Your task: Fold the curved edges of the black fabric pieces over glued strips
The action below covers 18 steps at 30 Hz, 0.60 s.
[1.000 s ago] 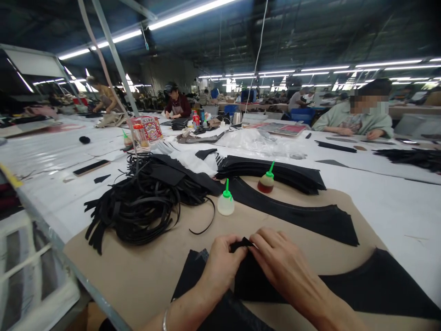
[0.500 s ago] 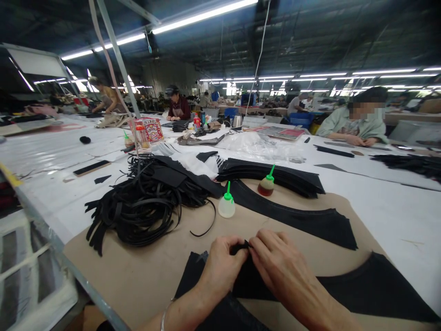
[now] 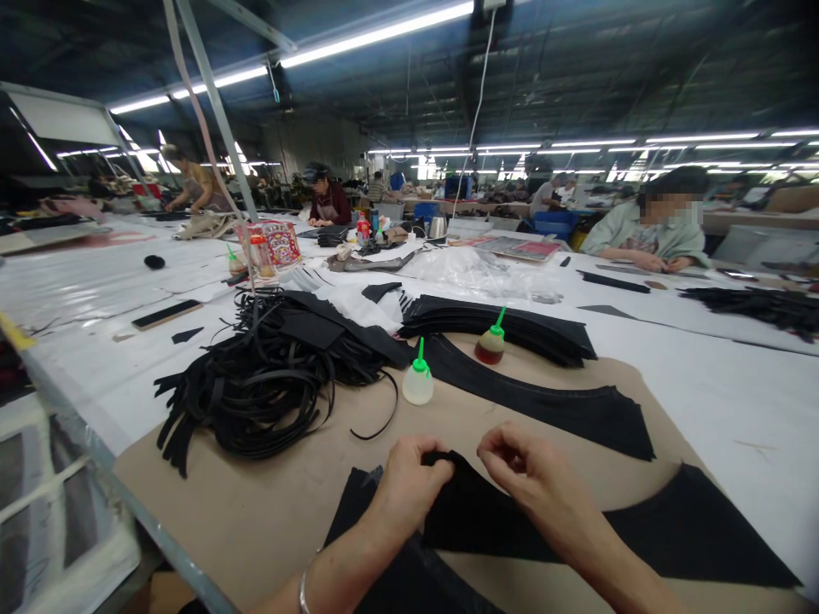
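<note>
My left hand (image 3: 413, 477) pinches the upper edge of a curved black fabric panel (image 3: 486, 520), thumb against bent fingers, lifting that edge into a peak. Just right of the peak, my right hand (image 3: 531, 469) is off the cloth. Its fingers are curled and drawn together; whether anything small is between the tips I cannot make out. The panel spreads right beneath my right forearm. Another black piece (image 3: 349, 503) lies under my left wrist. Beyond my hands stand a clear squeeze bottle with a green spout (image 3: 418, 379) and one holding brown liquid (image 3: 490, 343).
A tangled heap of black strips (image 3: 256, 401) lies to the left on the tan board (image 3: 211, 520). A curved black panel (image 3: 550, 396) and a stack of black panels (image 3: 499, 324) lie beyond. Across the white table (image 3: 723, 384) sits a co-worker (image 3: 653, 222).
My right hand has come away from the panel's edge and moved slightly right, leaving a gap between the hands. My left hand keeps its hold on the cloth.
</note>
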Motion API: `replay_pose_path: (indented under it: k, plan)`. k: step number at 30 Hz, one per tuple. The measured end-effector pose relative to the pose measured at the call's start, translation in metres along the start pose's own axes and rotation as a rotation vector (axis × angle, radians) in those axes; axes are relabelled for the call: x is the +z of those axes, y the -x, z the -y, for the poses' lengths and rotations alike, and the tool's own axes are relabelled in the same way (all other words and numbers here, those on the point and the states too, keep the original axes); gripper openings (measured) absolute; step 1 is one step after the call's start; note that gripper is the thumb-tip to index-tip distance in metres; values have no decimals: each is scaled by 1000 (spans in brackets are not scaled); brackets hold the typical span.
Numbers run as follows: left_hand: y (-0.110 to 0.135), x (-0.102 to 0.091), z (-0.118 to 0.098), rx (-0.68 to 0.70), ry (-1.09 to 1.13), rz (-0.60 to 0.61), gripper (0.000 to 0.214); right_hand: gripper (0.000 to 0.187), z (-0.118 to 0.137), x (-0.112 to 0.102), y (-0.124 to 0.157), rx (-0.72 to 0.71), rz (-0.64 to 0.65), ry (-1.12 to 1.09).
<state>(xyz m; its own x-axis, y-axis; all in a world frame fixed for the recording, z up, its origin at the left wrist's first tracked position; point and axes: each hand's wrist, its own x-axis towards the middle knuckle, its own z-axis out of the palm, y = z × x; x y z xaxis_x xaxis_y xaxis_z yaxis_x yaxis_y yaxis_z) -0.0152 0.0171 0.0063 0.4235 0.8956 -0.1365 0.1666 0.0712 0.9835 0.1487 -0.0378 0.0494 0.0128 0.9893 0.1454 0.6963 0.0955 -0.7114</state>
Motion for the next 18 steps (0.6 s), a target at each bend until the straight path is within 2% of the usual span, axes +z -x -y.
replay_pose_path:
  k: [2,4,7,11,15,18]
  plan:
    - [0,-1,-2,-32,17,28,15,13,-2,-5,1,12,-10,-47]
    - [0,-2,-5,-35,16,49,16,14,0,-7,3,-81,-27,16]
    - [1,-3,-8,16,-27,50,14,19,6,-5,5,-248,-25,240]
    - [4,-2,-11,95,-101,33,13,12,17,4,3,-388,-72,480]
    - [10,-1,-17,140,-143,16,14,13,19,11,-1,-450,-118,572]
    - [11,-1,-20,146,-144,11,13,19,18,13,-2,-439,-135,540]
